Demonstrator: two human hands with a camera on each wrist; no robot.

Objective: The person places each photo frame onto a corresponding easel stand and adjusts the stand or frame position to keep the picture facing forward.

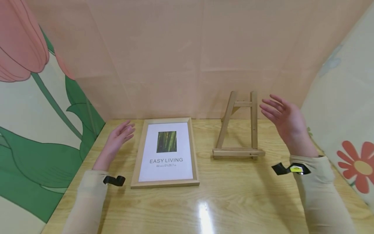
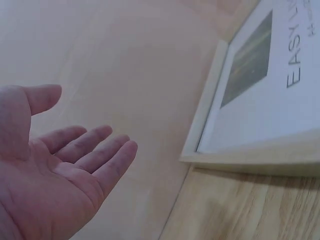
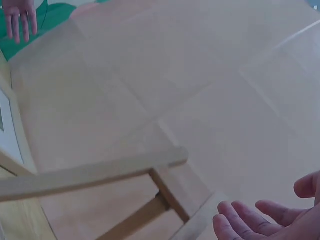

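A light wooden picture frame [image 1: 166, 184] lies face up on the table, its white insert printed with "EASY LIVING" and a small bamboo picture. Just left of it my left hand [image 1: 119, 138] hovers with relaxed fingers, holding nothing; the left wrist view shows its palm [image 2: 55, 195] and the frame's corner [image 2: 192, 155] beyond the fingertips. A small wooden easel [image 1: 239, 151] stands upright at the back right. My right hand [image 1: 287, 122] is raised beside the easel's right leg, fingers loosely extended and bare of any object. In the right wrist view its fingers [image 3: 245, 220] appear near the easel's top [image 3: 170, 190].
The wood-grain table [image 1: 181, 208] meets a pinkish back wall [image 1: 163, 58]. Side panels carry a tulip print [image 1: 23, 42] on the left and a red flower print [image 1: 362, 167] on the right. Black straps [image 1: 114, 180] circle both wrists.
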